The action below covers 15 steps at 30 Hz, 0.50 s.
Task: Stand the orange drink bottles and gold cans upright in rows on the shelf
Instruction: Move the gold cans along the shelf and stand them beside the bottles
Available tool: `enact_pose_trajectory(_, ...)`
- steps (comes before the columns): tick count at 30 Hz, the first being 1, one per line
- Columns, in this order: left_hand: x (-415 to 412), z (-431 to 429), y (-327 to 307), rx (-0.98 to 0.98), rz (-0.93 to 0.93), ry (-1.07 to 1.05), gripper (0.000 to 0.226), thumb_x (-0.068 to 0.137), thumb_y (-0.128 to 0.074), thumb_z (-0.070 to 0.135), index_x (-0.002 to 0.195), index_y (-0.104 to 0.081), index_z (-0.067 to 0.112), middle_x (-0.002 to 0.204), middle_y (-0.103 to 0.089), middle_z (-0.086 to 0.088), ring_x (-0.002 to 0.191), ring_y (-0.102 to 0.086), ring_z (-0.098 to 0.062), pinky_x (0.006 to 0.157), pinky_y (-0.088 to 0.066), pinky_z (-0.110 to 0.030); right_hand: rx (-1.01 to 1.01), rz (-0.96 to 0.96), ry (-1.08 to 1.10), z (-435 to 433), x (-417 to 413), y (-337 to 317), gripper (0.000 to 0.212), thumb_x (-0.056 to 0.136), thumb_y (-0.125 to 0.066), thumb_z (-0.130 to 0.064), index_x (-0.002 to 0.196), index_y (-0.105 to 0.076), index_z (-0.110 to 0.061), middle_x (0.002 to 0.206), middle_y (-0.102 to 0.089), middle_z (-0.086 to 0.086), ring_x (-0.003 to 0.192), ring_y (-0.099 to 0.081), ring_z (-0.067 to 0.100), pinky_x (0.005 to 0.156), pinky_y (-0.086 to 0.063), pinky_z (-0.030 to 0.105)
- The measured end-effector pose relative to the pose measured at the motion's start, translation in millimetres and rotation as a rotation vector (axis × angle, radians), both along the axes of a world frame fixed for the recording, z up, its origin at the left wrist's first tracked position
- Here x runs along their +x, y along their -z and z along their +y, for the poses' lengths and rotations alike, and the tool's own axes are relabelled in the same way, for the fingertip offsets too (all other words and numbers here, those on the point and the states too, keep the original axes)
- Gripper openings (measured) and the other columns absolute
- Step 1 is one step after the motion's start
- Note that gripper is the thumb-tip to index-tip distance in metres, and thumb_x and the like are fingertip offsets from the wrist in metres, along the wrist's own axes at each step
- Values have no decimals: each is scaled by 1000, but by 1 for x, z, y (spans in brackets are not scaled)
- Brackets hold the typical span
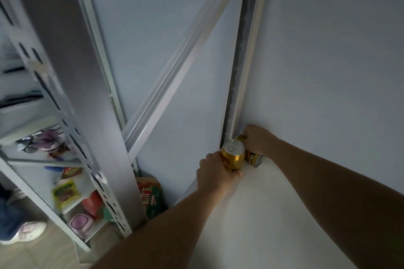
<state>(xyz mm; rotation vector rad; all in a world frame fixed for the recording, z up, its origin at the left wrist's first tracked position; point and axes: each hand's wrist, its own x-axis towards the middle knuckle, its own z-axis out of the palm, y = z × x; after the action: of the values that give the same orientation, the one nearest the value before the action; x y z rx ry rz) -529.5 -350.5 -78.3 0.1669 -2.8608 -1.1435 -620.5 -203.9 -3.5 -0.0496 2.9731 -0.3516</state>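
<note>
Left grip (215, 172): clenched round gold can 1, fingers curled against its left wall, thumb tip low at the can's near side.
Gold can 1 (232, 157): upright, silver lid and pull tab facing up, base on the shelf close to the far left corner.
Right grip (259, 141): grasping gold can 2 from above, fingers curled over its upper end.
Gold can 2 (253, 157): tilted, top leaning away toward the corner, silver bottom rim low and turned toward the camera; just beside gold can 1, on its right. Contact between the 2 cans: cannot tell. Contact of the rim with the shelf: cannot tell.
Shelf (251, 225): white and flat, both forearms stretched across it toward the corner.
Wall (328, 50): pale and plain, behind and to the right of the cans.
Upright post (242, 61): pale metal, rising from the corner directly behind the 2 cans.
Diagonal brace (181, 59): pale metal bar, slanting from upper right down to lower left across the back panel.
Neighbouring rack (65, 105): grey perforated upright at left, blurred; lower levels carrying a yellow-green packet (64, 192), a red packet (93, 202) and a purple-pink packet (79, 223).
Carton (150, 196): red and green, below the shelf's left edge.
Floor (32, 255): wood-toned, with 1 pale shoe (26, 231) at lower left.
</note>
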Motion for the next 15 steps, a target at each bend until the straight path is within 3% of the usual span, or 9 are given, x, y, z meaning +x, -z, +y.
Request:
enact_pose_trajectory(3, 3, -3, 1, 46, -10, -6, 59, 69, -71, 61, 117, -54, 30, 110, -62, 8, 111, -55, -22, 96, -46, -40, 2, -7, -18, -5, -4, 7, 18, 99, -56, -27, 107, -59, -12, 102, -61, 5, 94, -61, 22, 80, -50, 32)
enact_pose_trajectory(5, 4, -4, 1, 50, -13, -9, 58, 69, -71, 61, 116, -54, 31, 109, -64, 8, 109, -56, -22, 96, -47, -40, -30, -16, -10, -6, -4, 8, 17, 99, -56, -24, 102, -59, -8, 102, -63, 10, 96, -64, 26, 78, -50, 32)
enact_pose_trajectory(8, 7, -4, 0, 5, 0, -22, 56, 67, -71, 63, 110, -56, 30, 104, -65, 7, 106, -58, -22, 91, -49, -39, -157, -16, 52, -3, 2, 4, 23, 93, -65, -30, 88, -61, -8, 91, -68, 13, 89, -69, 30, 77, -57, 36)
enact_pose_trajectory(11, 9, -5, -3, -28, 10, -12, 58, 64, -71, 65, 107, -59, 29, 99, -68, 7, 105, -59, -24, 88, -50, -38, -335, -17, 137, 5, 13, -4, 37, 82, -77, -39, 91, -66, -5, 88, -70, 17, 82, -71, 33, 75, -62, 43)
enact_pose_trajectory(13, 10, -7, -5, -66, 22, 14, 60, 63, -70, 69, 107, -61, 30, 98, -69, 8, 105, -59, -24, 88, -50, -37, -327, 47, 140, 15, 22, -9, 41, 79, -79, -43, 93, -60, -9, 91, -63, 12, 82, -65, 27, 64, -53, 32)
enact_pose_trajectory(15, 12, -7, -8, -60, 11, 41, 64, 62, -70, 72, 109, -60, 30, 102, -70, 7, 108, -59, -24, 91, -49, -38, -317, 115, 126, 26, 31, -12, 46, 79, -80, -45, 102, -53, -15, 101, -54, 7, 89, -56, 23, 63, -41, 27)
